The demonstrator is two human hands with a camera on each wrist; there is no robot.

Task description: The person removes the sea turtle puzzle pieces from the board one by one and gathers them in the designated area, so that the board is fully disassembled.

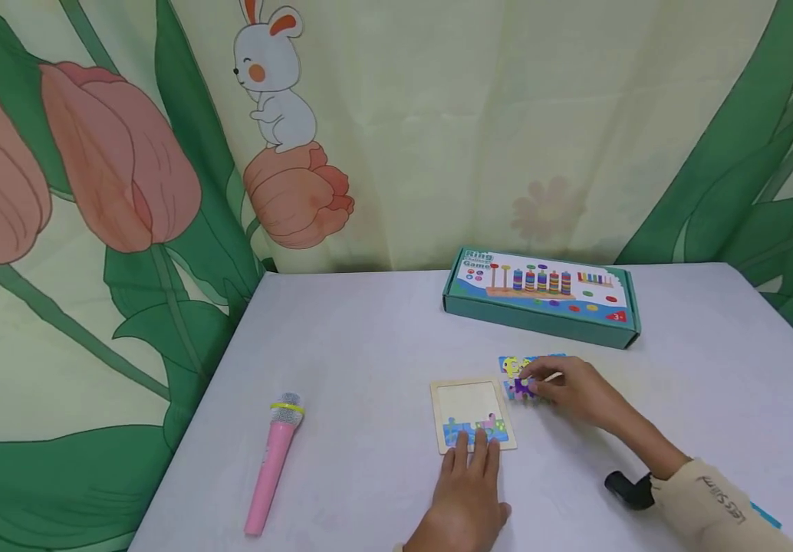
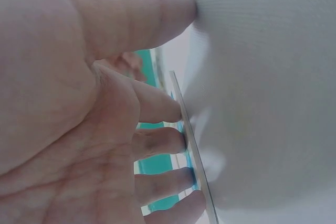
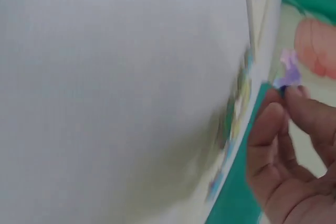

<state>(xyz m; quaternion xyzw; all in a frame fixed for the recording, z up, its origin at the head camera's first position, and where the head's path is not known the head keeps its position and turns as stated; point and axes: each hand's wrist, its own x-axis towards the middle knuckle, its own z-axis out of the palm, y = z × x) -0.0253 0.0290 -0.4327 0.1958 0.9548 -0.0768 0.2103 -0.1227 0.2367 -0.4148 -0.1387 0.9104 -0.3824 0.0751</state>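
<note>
A square wooden puzzle tray [image 1: 468,399] lies on the table, with several joined jigsaw pieces [image 1: 462,434] filling its lower part. My left hand [image 1: 465,494] rests its straight fingers over the tray's near edge; the left wrist view shows these fingers [image 2: 163,142] against the edge, thumb on the cloth. Beyond the tray's right side, my right hand [image 1: 576,391] pinches a purple jigsaw piece [image 3: 291,72] between thumb and fingertips, raised above the table in the right wrist view. Several loose jigsaw pieces [image 1: 510,366] lie beside and partly behind this hand.
A green ring game box [image 1: 541,299] stands at the back of the white-covered table [image 1: 355,345]. On the left lies a pink toy microphone [image 1: 274,464]. By the right sleeve there is a black object [image 1: 630,491]. A tulip-printed curtain [image 1: 438,130] hangs behind.
</note>
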